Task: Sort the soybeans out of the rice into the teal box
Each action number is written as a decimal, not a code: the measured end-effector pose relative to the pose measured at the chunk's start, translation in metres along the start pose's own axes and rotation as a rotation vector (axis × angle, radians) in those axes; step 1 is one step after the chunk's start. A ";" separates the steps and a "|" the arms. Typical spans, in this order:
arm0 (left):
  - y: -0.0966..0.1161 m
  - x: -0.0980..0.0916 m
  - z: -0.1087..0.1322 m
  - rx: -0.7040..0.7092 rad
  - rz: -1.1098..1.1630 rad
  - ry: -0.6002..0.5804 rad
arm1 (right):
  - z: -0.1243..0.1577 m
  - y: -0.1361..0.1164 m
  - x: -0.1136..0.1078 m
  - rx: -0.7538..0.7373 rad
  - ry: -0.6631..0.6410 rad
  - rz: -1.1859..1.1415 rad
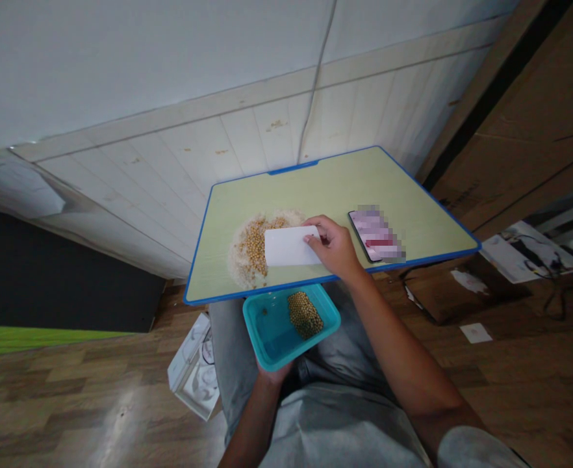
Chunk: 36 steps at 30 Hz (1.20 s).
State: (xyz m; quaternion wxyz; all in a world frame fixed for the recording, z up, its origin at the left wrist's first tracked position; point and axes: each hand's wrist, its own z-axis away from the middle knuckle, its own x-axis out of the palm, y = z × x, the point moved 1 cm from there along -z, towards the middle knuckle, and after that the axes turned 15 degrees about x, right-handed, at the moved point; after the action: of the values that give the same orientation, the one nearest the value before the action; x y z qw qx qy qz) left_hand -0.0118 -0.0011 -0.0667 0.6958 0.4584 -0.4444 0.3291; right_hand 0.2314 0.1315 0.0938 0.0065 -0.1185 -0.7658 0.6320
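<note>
A white card (290,247) is pinched at its right end by my right hand (332,245), fingers on top and thumb below. Its left edge meets a pile of yellow soybeans (253,250), with white rice-like grains (236,263) spread around them. Below the table's front edge is a teal plastic tub (273,328), with a heap of beans (305,314) on its right side. My left hand (274,374) supports the tub from underneath; most of its fingers are hidden by it.
The folding table (398,188) has a blue rim and stands against the wall. A phone (375,234) lies right of my right hand. An open white box (196,370) is on the floor at left. Cardboard boxes (525,130) stand at right.
</note>
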 end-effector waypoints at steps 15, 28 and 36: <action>0.000 0.014 -0.001 0.023 -0.012 0.036 | 0.001 -0.001 -0.001 -0.005 0.021 -0.059; -0.002 0.009 -0.001 0.056 -0.091 0.105 | 0.002 -0.005 0.000 0.043 -0.100 -0.092; -0.002 0.019 0.000 0.035 -0.157 0.215 | 0.001 -0.004 -0.001 0.039 -0.031 -0.102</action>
State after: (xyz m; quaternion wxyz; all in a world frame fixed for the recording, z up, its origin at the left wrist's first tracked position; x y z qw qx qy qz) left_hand -0.0028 -0.0010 -0.0499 0.7550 0.4658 -0.3241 0.3287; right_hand 0.2316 0.1293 0.0975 0.0290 -0.0692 -0.7585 0.6473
